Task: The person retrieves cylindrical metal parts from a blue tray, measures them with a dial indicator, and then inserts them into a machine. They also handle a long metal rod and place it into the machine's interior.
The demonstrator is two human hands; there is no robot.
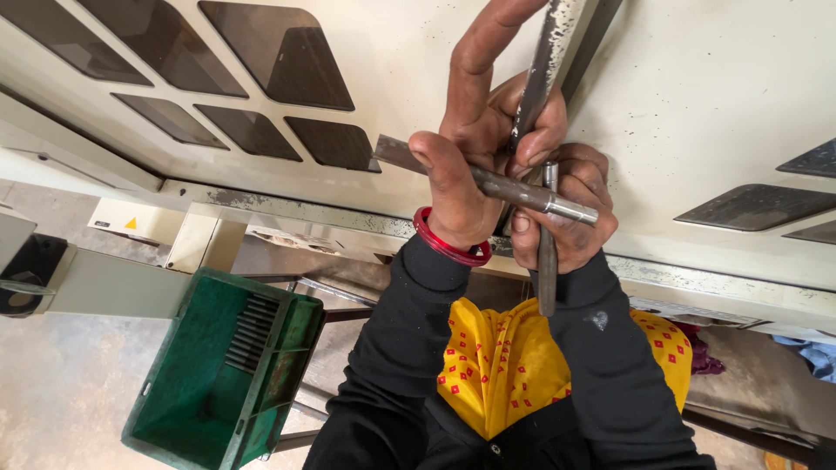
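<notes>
My left hand (470,130) and my right hand (570,213) are pressed together in front of a cream machine panel (697,96). My left hand, with a red bangle (446,245) at the wrist, grips a grey metal rod (492,183) that lies slantwise; its index finger points up along a flat metal bar (544,61) rising to the top edge. My right hand holds a second thin metal rod (547,261) upright, crossing the slanted one. Both arms wear black sleeves over yellow patterned cloth (505,361).
A green plastic crate (200,409) stands on the concrete floor at lower left, with a grey slotted part inside. The machine panel has dark angular windows (279,52). A worn metal ledge (287,209) runs below it. Dark cloth lies at right.
</notes>
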